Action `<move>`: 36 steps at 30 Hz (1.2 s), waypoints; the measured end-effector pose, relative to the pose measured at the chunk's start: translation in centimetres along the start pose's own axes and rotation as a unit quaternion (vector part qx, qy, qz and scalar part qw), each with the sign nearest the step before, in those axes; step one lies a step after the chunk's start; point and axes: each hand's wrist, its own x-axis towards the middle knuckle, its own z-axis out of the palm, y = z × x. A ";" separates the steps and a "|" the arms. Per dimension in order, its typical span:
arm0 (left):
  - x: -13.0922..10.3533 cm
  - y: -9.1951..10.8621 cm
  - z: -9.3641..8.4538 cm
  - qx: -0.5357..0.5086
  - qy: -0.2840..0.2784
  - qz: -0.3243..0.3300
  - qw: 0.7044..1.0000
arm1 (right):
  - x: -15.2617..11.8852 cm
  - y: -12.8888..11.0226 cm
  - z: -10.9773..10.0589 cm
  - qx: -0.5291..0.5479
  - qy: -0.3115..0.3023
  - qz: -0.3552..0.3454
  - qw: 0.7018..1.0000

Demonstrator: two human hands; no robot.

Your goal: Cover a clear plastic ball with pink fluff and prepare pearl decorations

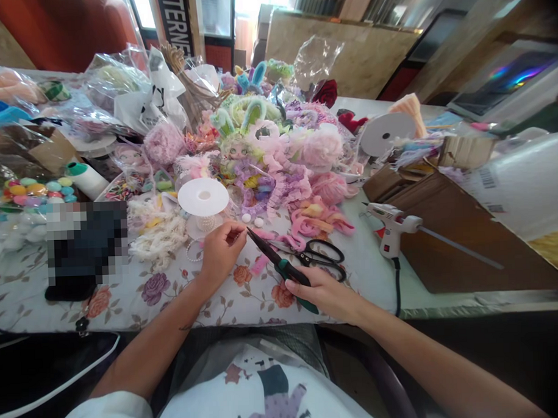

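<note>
My right hand [325, 289] is wrapped round the green and black handles of long-nose pliers [270, 253], whose tip points up and to the left. Close to that tip, my left hand [223, 250] is closed in a pinch; whatever lies between its fingertips is too small to make out. A white spool [203, 197] with a strand of pearl-like beads stands just behind my left hand. Two small white balls [252, 221] lie beyond the pliers' tip. Black-handled scissors [324, 256] rest behind my right hand, partly covered by the pliers.
Yarn, lace and fluffy trims [277, 166] are heaped across the back. A white glue gun [389, 226] stands at right beside a brown cardboard box [467, 245]. A phone [86, 252] is propped at left, near bagged colourful balls [38, 190]. The floral cloth [172, 295] covers the table front.
</note>
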 end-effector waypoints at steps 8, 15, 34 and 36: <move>0.1 0.2 0.0 0.015 -0.008 -0.004 1.000 | 0.2 0.2 0.2 -0.011 0.005 0.003 1.000; 0.0 0.1 0.0 -0.006 -0.012 0.002 1.000 | 0.2 0.8 0.1 -0.011 0.024 -0.027 0.999; 0.0 -0.4 0.2 -0.061 -0.029 -0.020 0.998 | -0.1 0.6 -0.2 -0.015 -0.005 -0.019 1.000; 0.0 -0.4 0.2 -0.056 -0.029 -0.023 0.998 | 0.0 0.7 0.0 -0.022 0.001 -0.023 0.999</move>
